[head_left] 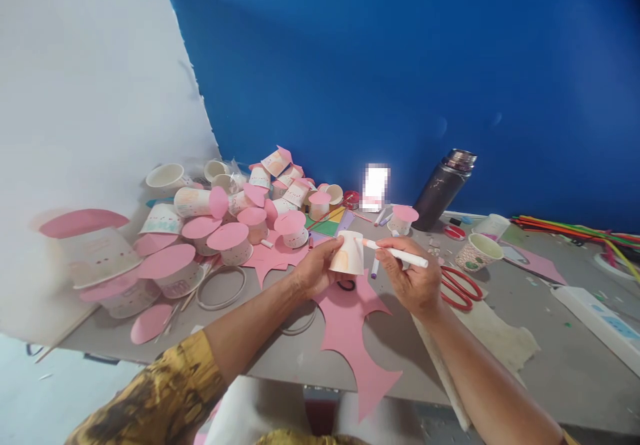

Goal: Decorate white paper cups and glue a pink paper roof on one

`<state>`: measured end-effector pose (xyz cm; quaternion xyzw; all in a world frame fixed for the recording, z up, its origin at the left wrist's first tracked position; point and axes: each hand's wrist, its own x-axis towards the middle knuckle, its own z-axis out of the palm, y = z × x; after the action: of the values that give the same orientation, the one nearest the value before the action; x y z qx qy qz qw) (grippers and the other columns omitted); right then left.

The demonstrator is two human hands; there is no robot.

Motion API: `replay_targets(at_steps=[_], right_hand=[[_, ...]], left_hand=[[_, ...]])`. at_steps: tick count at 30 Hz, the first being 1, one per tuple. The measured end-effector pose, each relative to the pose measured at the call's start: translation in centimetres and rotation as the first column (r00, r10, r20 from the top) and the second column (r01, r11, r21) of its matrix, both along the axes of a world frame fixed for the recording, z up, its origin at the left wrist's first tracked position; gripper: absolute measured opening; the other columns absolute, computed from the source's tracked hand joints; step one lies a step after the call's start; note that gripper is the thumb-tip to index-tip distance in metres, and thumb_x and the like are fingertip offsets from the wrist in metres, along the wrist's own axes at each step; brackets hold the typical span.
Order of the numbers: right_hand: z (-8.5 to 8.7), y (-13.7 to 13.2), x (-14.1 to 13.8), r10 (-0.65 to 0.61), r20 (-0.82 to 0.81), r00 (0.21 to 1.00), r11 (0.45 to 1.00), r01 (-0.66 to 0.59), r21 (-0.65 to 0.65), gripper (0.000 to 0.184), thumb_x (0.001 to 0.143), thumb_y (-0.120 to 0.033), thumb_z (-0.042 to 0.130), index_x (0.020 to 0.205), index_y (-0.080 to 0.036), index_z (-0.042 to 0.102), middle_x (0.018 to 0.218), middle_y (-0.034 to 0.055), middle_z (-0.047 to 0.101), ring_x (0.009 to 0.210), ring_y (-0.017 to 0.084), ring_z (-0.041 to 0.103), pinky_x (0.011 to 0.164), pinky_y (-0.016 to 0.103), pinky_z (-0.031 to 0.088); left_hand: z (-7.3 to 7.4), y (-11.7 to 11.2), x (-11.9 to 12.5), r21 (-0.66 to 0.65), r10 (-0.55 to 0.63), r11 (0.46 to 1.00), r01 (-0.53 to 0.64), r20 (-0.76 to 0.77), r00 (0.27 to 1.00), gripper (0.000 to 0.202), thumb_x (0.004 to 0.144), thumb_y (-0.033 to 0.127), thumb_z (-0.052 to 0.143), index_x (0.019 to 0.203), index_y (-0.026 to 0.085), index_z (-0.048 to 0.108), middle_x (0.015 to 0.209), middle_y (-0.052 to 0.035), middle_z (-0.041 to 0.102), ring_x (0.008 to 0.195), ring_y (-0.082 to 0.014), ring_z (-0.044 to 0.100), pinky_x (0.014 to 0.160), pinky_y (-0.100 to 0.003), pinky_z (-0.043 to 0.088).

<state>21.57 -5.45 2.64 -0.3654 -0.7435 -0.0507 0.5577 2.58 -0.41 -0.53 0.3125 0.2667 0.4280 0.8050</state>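
Observation:
My left hand is closed around a white paper cup, held upside down over the table. A patch of pale orange colour marks the cup's side. In my right hand is a white marker with an orange tip end, which reaches the cup's wall. Below the cup lies a pink paper sheet with round pieces cut out of its edges. Red-handled scissors rest beside my right hand. A purple-capped marker lies between the two hands.
Many cups with pink paper discs crowd the left side. A dark thermos leans at the back. On the right are a patterned cup, a power strip, coloured sticks and a cloth. A tape roll lies left.

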Motion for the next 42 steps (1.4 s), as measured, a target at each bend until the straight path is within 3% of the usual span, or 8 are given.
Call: replay_targets(at_steps=[16, 29, 35, 42], right_hand=[[0.39, -0.26, 0.01, 0.044, 0.045, 0.998, 0.999, -0.044, -0.007, 0.008, 0.099, -0.021, 0.062, 0.094, -0.021, 0.069, 0.074, 0.0010, 0.072, 0.054, 0.013, 0.059, 0.052, 0.026, 0.045], [-0.09, 0.01, 0.25, -0.003, -0.015, 1.000, 1.000, 0.003, 0.025, 0.007, 0.098, -0.020, 0.063, 0.097, -0.022, 0.069, 0.084, 0.0032, 0.077, 0.070, 0.018, 0.072, 0.064, 0.030, 0.055], [-0.01, 0.14, 0.28, -0.015, -0.012, 1.000, 1.000, 0.015, 0.005, 0.008, 0.099, -0.022, 0.062, 0.097, -0.022, 0.069, 0.082, 0.0036, 0.077, 0.069, 0.018, 0.072, 0.063, 0.029, 0.054], [0.28, -0.04, 0.36, -0.066, -0.023, 0.998, 0.998, 0.066, -0.003, 0.010, 0.099, -0.024, 0.061, 0.093, -0.022, 0.069, 0.073, 0.0007, 0.074, 0.059, 0.015, 0.065, 0.060, 0.028, 0.052]], left_hand=[[-0.30, 0.20, -0.01, -0.034, 0.015, 0.999, -0.015, -0.006, 1.000, 0.029, 0.098, 0.030, 0.059, 0.112, 0.008, 0.072, 0.101, -0.0166, 0.076, 0.079, -0.0227, 0.070, 0.065, -0.035, 0.061], [-0.09, 0.04, 0.07, -0.017, -0.011, 1.000, 0.011, 0.008, 1.000, 0.032, 0.100, 0.028, 0.056, 0.119, 0.008, 0.072, 0.109, -0.0174, 0.076, 0.085, -0.0234, 0.070, 0.068, -0.036, 0.061], [0.10, -0.15, 0.05, -0.030, -0.007, 1.000, 0.008, 0.039, 0.999, 0.029, 0.099, 0.028, 0.057, 0.115, 0.008, 0.072, 0.102, -0.0158, 0.077, 0.083, -0.0236, 0.071, 0.065, -0.033, 0.059], [-0.35, 0.08, -0.41, -0.001, -0.058, 0.998, 0.059, 0.094, 0.994, 0.041, 0.099, 0.033, 0.058, 0.131, 0.008, 0.065, 0.098, -0.0151, 0.077, 0.083, -0.0261, 0.072, 0.072, -0.038, 0.060]])
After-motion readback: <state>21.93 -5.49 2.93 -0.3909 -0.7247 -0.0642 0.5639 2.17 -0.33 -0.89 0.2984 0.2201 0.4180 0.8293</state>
